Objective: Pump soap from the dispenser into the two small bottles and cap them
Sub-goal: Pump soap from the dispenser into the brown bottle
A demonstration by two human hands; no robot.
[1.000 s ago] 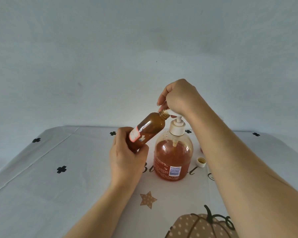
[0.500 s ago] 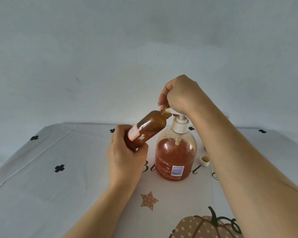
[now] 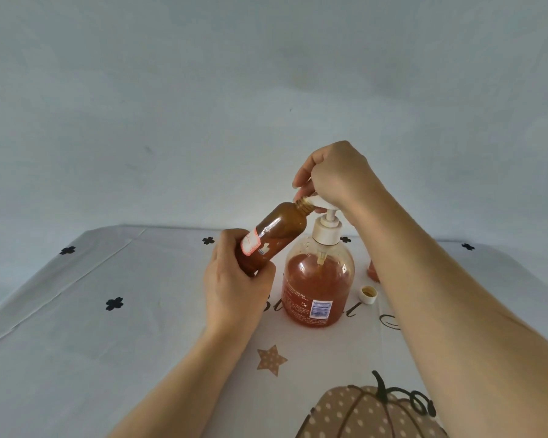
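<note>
Nearest to me, on the tablecloth [image 3: 108,358] just past its pumpkin print [image 3: 370,412], my left hand [image 3: 234,289] is gripping the small bottle [image 3: 271,237] by its lower end, fingers and thumb wrapped firmly round the base so that only the label and the shoulder are showing above my knuckles. I am holding it off the table and tilted, its long axis running up and to the right from my palm, so its open mouth [image 3: 304,204] is the far, high end. That mouth is meeting the spout of the pump head [image 3: 318,202], and this is the relation everything is hanging on: mouth and spout are touching, or as good as. The dispenser [image 3: 317,286] is standing upright on the cloth just right of my left hand, roughly two-thirds full of amber soap. Above it my right hand [image 3: 336,175] is curling over the pump head, fingers bent down round it from the top, and I judge it is ready to press. The stem is looking raised. A loose white cap [image 3: 368,294] is lying open side up just right of the dispenser. Behind my right forearm a sliver of the second bottle [image 3: 373,271] is peeking out, mostly hidden. Beyond is a plain pale wall [image 3: 203,90].
</note>
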